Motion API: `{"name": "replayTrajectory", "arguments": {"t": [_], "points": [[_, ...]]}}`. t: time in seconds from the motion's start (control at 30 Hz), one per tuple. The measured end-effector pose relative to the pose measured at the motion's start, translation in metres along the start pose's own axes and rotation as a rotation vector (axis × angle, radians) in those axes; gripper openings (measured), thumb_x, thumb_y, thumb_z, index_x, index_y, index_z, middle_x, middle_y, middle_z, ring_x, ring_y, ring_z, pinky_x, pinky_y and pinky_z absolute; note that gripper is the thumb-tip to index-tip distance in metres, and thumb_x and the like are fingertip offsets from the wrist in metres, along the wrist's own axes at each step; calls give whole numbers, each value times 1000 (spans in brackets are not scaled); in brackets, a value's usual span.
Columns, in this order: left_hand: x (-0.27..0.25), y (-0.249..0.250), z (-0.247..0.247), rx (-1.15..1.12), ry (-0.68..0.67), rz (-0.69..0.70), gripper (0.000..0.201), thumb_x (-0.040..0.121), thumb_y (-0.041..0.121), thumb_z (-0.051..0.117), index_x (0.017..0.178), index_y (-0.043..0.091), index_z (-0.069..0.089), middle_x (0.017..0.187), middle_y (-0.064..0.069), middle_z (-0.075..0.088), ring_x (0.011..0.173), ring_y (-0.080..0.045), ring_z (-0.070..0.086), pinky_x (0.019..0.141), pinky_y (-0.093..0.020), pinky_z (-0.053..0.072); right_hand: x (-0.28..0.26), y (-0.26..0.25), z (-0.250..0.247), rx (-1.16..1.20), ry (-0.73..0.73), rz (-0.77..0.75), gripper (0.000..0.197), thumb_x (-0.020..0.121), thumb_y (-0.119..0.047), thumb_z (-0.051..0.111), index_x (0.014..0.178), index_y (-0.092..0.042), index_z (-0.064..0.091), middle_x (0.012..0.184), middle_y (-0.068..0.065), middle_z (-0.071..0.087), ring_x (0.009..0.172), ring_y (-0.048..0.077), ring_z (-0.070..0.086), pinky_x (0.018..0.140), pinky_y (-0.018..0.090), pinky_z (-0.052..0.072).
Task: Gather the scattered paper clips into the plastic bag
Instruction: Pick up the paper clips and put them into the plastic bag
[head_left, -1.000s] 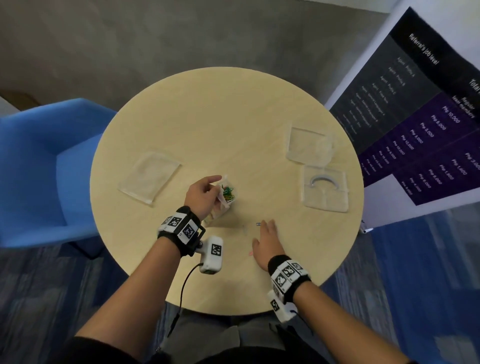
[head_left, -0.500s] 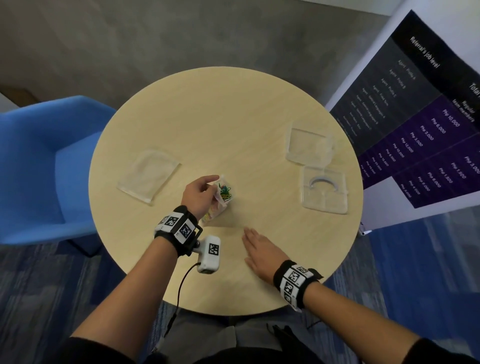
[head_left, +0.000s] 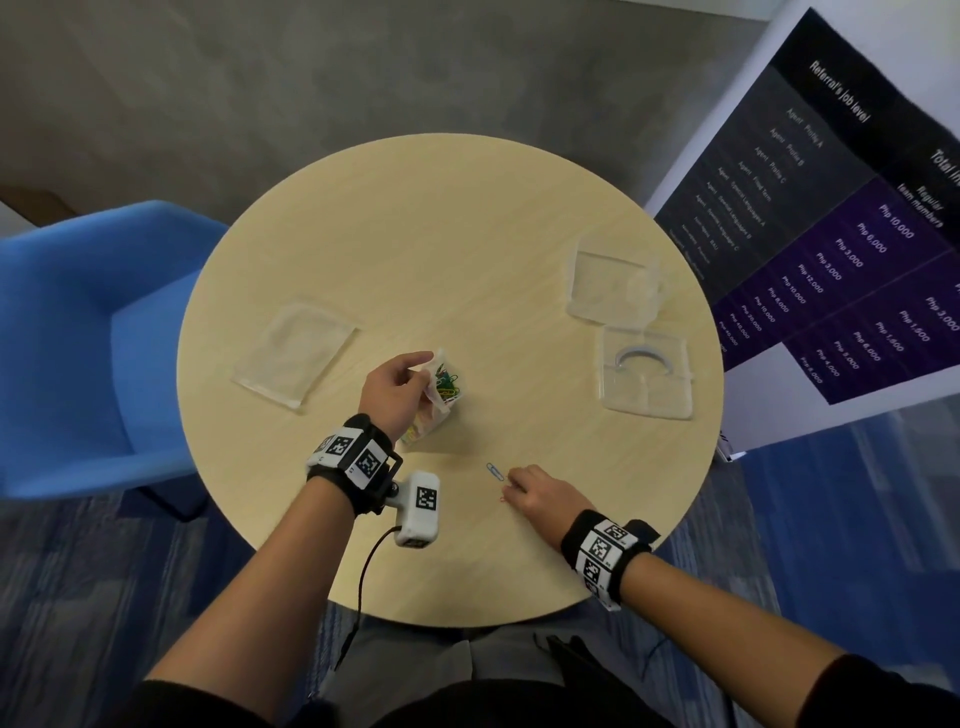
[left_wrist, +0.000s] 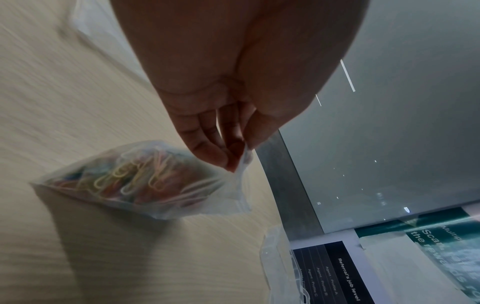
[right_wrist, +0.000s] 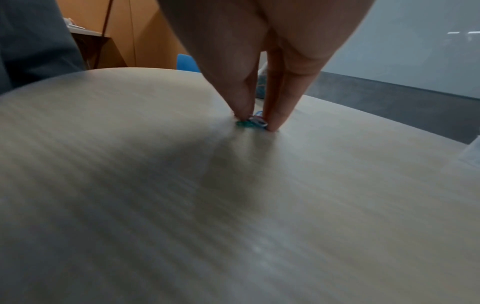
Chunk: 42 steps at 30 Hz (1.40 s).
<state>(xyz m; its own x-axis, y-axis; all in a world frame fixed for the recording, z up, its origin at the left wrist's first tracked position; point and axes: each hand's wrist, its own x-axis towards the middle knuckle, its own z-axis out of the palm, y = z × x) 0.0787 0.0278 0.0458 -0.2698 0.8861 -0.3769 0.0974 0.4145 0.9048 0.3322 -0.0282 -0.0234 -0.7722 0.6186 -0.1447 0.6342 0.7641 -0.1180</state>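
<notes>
Your left hand (head_left: 397, 387) pinches the top edge of the plastic bag (left_wrist: 145, 181) between thumb and fingertips, holding its mouth up while the bottom of the bag rests on the tabletop (head_left: 415, 249). Through the clear film you can see a heap of coloured paper clips (left_wrist: 130, 174) already inside, yellow, red and green among them. From the head view the bag (head_left: 441, 395) sits just past your left fingers, on the side toward your right hand.

Your right hand (head_left: 543, 496) is down on the tabletop (right_wrist: 337, 205) near your body, well apart from the bag. Its thumb and fingers are drawn together, tips pressed to the wood, pinching a small cluster of clips (right_wrist: 253, 122); the wrist view shows teal and pale blue wire caught between the tips, though blur hides how many there are. A blue paper clip (head_left: 495, 471) lies flat on the tabletop just beyond your right fingertips, and a small red clip (head_left: 502, 499) shows at the edge of those fingers; you cannot tell from the head view whether it is touched.

Beyond your left hand, on its outer side, lies a flat clear pouch (head_left: 293, 353). Far past your right hand, on its outer side, two clear plastic trays (head_left: 613, 283) sit touching each other, the nearer one (head_left: 647, 374) holding a curved grey piece. A blue chair (head_left: 78, 332) stands beside the tabletop beyond your left arm, and a printed banner (head_left: 841, 234) stands off to your right.
</notes>
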Motion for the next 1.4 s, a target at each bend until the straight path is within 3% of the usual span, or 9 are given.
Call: {"name": "replayTrajectory", "arguments": {"t": [0.13,0.27,0.53,0.63,0.77,0.97,1.07,1.23,1.4], "points": [[-1,3,0,3,1,10,25,93,9,54,107,23,68,74,-4,68,75,-26,67,86,-49,56,22,8,-12,-15,-135,34,16,66,-7,84,68,-4,68,68,9,58,59,26,60,40,26,44],[-4,4,-1,-19,-1,-4,25,94,6,53,112,16,67,69,-3,66,68,-23,65,84,-45,56,46,6,-40,-35,-416,135,22,83,6,61,105,4,61,105,20,61,98,35,60,78,39,48],[-7,4,1,-6,11,-14,24,94,8,53,109,20,68,72,-3,66,70,-21,66,84,-46,57,80,38,-61,31,-302,406,20,91,0,50,101,-2,67,99,16,68,92,32,65,80,34,52],[-7,3,-1,-7,10,-13,23,94,9,54,107,22,68,72,-1,66,73,-22,66,85,-46,57,73,67,-55,420,-105,741,13,79,-11,69,89,-10,77,88,7,74,83,21,68,81,28,55],[-7,2,-3,-11,14,-26,25,93,10,54,100,29,68,73,-2,68,74,-24,68,84,-47,58,48,79,-42,1607,194,1174,21,82,1,68,103,4,70,85,16,70,69,19,65,63,23,59],[-4,3,-2,-30,12,-31,25,93,9,54,101,28,68,73,-1,66,68,-18,67,81,-43,58,31,56,-38,2456,192,1131,28,86,-1,31,92,0,59,79,14,55,68,21,51,49,23,48],[-3,4,-1,-44,10,-37,25,94,7,53,101,25,68,73,-3,64,66,-18,65,78,-41,57,37,39,-38,2272,46,1069,15,88,-14,50,85,-4,62,75,10,57,64,18,51,52,22,45],[-2,2,-2,-48,16,-38,26,94,7,53,99,27,68,73,-3,65,67,-18,66,77,-40,57,50,18,-25,983,-89,869,23,69,-28,86,85,-15,76,75,-5,68,69,6,61,66,17,49],[-1,0,-2,-30,13,-26,24,93,10,54,100,28,69,71,-1,66,71,-20,67,77,-39,57,58,-1,-15,737,-109,703,8,78,-23,77,81,-16,78,79,-2,73,76,9,66,81,25,55]]}}
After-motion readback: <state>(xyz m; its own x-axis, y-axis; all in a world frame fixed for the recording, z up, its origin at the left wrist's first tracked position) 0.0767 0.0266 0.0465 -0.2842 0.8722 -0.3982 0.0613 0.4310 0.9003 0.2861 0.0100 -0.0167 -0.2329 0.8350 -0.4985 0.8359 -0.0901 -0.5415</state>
